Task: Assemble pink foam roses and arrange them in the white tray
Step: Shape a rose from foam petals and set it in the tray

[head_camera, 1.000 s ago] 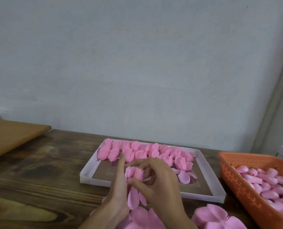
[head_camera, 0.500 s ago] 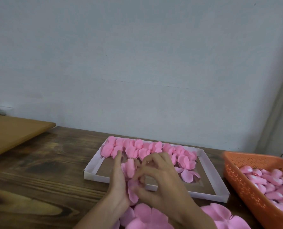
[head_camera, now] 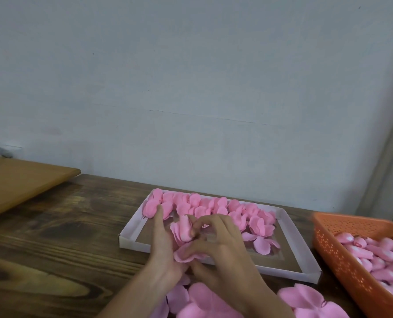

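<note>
**Wrapping the petal snug round the bud**

At the left edge a tan board (head_camera: 19,180) lies on the desk (head_camera: 53,237), well apart from the work. At lower centre the left grip (head_camera: 162,246) stands against the left side of the rose (head_camera: 183,230), forefinger straight up along it. Petals hide its thumb and other fingers, so I cannot tell whether it is clamped on the base. The rose is held over the near rim of the tray (head_camera: 131,239), not yet laid in it. Just to the right, the right grip (head_camera: 223,249) is clamped on the rose, its curled fingertips pinching a petal against the bud.

The step in hand looks like closing an outer petal round the core. To do it well, the left forefinger should act as a backstop while the right draws the petal round, overlapping the one beneath. The pressure should be light, since foam probably creases under a hard pinch and springs open if let go early. The base should be held gathered so the layers do not unroll.

Finished roses (head_camera: 214,205) fill the tray's far row, so the open floor nearer the rim seems the natural spot. Loose petals (head_camera: 204,301) lie at bottom centre, within easy reach. At lower right the basket (head_camera: 333,253) holds buds (head_camera: 374,255).
</note>
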`<state>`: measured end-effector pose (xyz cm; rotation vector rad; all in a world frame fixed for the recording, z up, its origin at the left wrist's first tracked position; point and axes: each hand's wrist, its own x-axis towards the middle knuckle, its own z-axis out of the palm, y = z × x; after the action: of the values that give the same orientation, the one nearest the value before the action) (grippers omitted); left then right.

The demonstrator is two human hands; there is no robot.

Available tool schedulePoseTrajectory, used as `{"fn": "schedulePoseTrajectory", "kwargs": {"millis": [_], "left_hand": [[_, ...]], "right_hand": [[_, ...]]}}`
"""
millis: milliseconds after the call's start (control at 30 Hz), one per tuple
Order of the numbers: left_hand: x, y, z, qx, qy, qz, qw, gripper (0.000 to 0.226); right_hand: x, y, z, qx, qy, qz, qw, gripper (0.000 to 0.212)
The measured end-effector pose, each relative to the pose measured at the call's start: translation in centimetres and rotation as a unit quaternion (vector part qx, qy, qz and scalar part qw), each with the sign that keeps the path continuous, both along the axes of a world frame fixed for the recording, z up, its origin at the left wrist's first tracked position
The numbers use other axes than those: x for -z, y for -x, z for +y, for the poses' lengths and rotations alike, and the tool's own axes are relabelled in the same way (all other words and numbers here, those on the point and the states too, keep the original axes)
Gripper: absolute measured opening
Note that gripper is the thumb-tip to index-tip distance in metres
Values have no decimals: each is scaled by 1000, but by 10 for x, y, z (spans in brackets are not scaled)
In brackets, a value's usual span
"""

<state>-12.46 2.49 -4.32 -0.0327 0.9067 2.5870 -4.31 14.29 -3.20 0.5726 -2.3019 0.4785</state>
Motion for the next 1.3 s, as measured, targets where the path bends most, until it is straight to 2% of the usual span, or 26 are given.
{"fn": "schedulePoseTrajectory", "kwargs": {"millis": [100,200,400,467,633,767,1033,1133,1233,1300], "left_hand": [[-1,-3,-2,73,-7,65,995,78],[3,-4,-5,93,-13,81,992,86],[-2,-13,-2,67,22,92,993,93],[-5,-15,-3,56,3,81,995,98],[-7,-14,-8,56,-34,90,994,89],[-6,-14,-10,72,-50,96,991,86],[-1,-23,-2,30,-33,58,997,76],[-2,-25,0,27,-23,72,997,71],[0,-25,2,49,-35,78,995,67],[1,-26,3,55,-27,63,996,74]], "right_hand": [[-2,-3,1,-16,17,-19,1000,30],[-2,-4,1,-24,63,-32,997,30],[-5,-4,-2,-40,127,-50,990,29],[-6,-5,-1,-44,139,-66,987,27],[-8,-7,0,-61,170,-102,978,22],[-8,-7,-1,-63,170,-111,977,32],[0,-2,-9,-34,247,-71,966,11],[4,0,-13,0,260,-36,965,15],[9,1,-16,47,228,10,972,23],[11,0,-19,73,208,30,975,34]]}}
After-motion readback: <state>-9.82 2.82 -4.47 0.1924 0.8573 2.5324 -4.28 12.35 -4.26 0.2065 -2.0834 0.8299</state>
